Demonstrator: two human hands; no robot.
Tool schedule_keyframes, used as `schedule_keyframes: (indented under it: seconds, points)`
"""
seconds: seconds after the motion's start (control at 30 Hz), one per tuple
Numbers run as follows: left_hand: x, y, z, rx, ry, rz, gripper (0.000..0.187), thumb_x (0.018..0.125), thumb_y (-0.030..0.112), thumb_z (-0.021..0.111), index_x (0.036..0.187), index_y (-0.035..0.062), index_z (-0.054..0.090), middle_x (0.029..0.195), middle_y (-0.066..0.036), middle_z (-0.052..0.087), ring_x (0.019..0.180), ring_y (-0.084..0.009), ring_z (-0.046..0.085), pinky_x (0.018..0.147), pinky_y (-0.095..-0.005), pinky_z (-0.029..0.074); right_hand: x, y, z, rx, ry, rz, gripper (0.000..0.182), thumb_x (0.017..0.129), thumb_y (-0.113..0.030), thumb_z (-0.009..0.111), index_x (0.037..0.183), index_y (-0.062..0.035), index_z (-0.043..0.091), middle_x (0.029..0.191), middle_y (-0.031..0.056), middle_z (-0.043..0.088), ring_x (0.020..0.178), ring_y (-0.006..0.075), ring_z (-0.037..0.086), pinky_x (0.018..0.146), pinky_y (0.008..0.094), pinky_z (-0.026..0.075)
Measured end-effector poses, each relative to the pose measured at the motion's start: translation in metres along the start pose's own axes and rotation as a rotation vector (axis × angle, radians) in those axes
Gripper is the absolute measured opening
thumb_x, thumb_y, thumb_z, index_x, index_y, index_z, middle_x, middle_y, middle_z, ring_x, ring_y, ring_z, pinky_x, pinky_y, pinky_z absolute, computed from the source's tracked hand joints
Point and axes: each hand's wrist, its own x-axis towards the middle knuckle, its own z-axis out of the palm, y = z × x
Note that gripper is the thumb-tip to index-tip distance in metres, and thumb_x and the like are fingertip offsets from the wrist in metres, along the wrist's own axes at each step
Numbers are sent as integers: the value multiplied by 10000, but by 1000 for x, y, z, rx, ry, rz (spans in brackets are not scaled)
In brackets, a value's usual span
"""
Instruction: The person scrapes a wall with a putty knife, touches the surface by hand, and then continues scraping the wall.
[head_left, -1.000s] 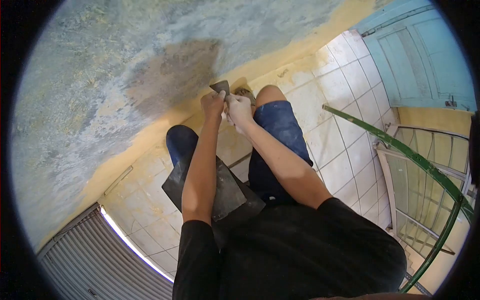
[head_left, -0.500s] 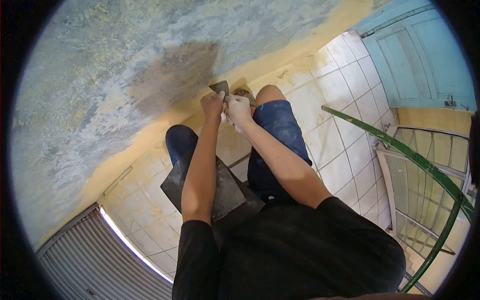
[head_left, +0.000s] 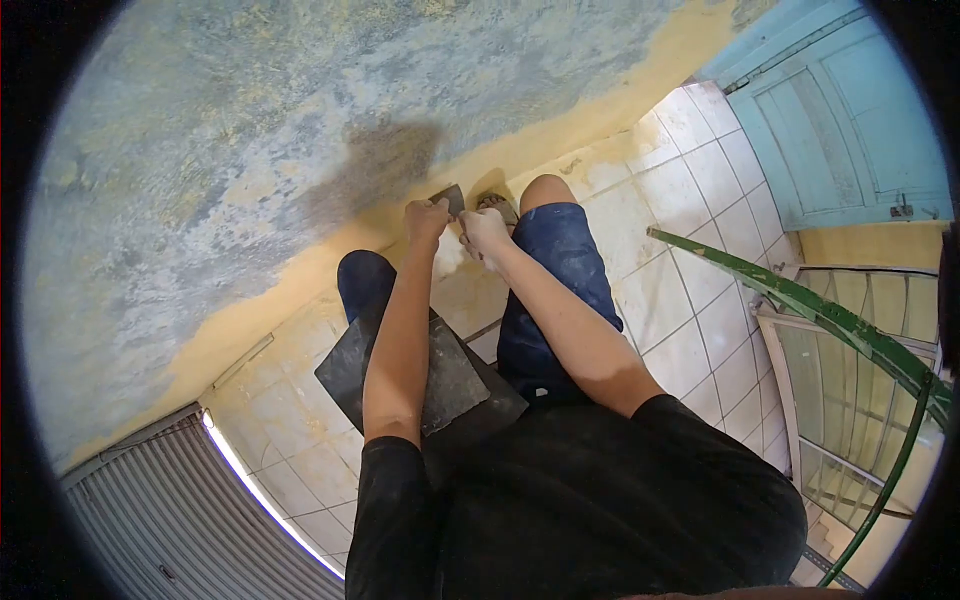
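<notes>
Near the wall's foot, a scraper [head_left: 450,199] with a flat dark blade is held between both hands, its blade pointing up towards the wall. My left hand [head_left: 427,220] is closed at the blade's left side, fingers pressed on it. My right hand [head_left: 486,236] is closed just to the right, apparently round the handle, which is mostly hidden. Beside them rises the wall [head_left: 240,200], patchy blue-grey and rough, with a yellow band [head_left: 255,300] low down. A dark shadow falls on the wall behind my hands.
A dark flat sheet [head_left: 455,385] lies across my lap. White floor tiles [head_left: 655,300] spread around my legs. At right are a green rail [head_left: 800,300], a blue door [head_left: 840,120] and a pale metal-framed gate [head_left: 850,370]. A ribbed grey shutter [head_left: 190,510] stands lower left.
My hands and the scraper have moved slightly down, and the blade has turned. The shadow on the wall has become smaller. The view has shifted a little.
</notes>
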Motion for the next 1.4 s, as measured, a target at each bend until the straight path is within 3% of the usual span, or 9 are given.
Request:
schedule_keyframes:
  seconds: [0.17, 0.3, 0.37, 0.5, 0.6, 0.7, 0.77, 0.97, 1.4]
  points:
    - [-5, 14, -29, 537, 200, 115, 433, 782, 360, 623, 818, -64, 707, 852, -260, 683, 825, -397, 680, 761, -454, 519, 15, 17, -5, -538, 35, -142, 222, 882, -221, 597, 861, -2, 628, 637, 106, 612, 437, 167, 550, 382, 326, 418]
    - [-50, 78, -61, 699, 195, 186, 427, 768, 350, 644, 884, -57, 702, 912, -248, 686, 893, -398, 669, 794, -450, 521, -9, 8, -9, -557, 73, -238, 245, 864, -224, 613, 912, 11, 665, 714, 155, 674, 564, 251, 657, 510, 383, 517]
    - [-53, 87, -76, 683, -38, 214, 444, 771, 345, 661, 930, -68, 688, 914, -264, 680, 910, -417, 661, 809, -437, 524, 1, 19, -16, -903, 268, -721, 255, 841, -241, 625, 923, -7, 688, 790, 195, 692, 736, 340, 686, 676, 433, 544]
    - [-58, 80, -91, 695, -159, 376, 468, 787, 324, 675, 986, -99, 666, 908, -281, 678, 898, -403, 670, 792, -434, 526, -34, -5, -20, -1022, 232, -708, 255, 842, -257, 615, 913, -29, 702, 859, 221, 683, 862, 397, 656, 802, 452, 519]
    - [-56, 63, -95, 560, -234, 443, 475, 800, 297, 688, 1015, -125, 654, 872, -269, 691, 888, -344, 689, 754, -422, 535, -28, -6, -23, -1083, 250, -653, 266, 866, -268, 593, 917, -32, 705, 869, 227, 682, 847, 391, 662, 777, 458, 524]
    - [-51, 55, -91, 440, -367, 255, 473, 858, 294, 670, 1107, -107, 637, 950, -241, 694, 917, -307, 687, 752, -400, 551, -27, -8, -27, -1144, 265, -700, 270, 889, -272, 575, 899, -34, 702, 846, 239, 674, 829, 395, 660, 751, 472, 523]
    - [-59, 58, -77, 47, -492, 41, 515, 914, 335, 637, 1188, -98, 590, 1054, -250, 659, 932, -326, 678, 766, -397, 574, -32, -11, -30, -1223, 298, -811, 282, 888, -284, 588, 868, -22, 692, 822, 254, 663, 815, 397, 657, 727, 481, 520]
    - [-39, 44, -35, -484, -530, -164, 556, 923, 320, 651, 1234, -119, 512, 1141, -267, 617, 966, -346, 669, 825, -411, 585, -46, -35, -36, -1358, 235, -941, 307, 871, -267, 613, 803, 28, 657, 780, 262, 651, 756, 403, 652, 697, 481, 516]
    - [-28, 69, 6, -725, -360, -138, 363, 863, 65, 701, 1134, -120, 545, 1039, -192, 648, 926, -281, 687, 815, -323, 591, -47, -43, -36, -1394, 285, -920, 263, 872, -184, 600, 1045, 11, 634, 791, 266, 649, 751, 412, 647, 694, 482, 522]
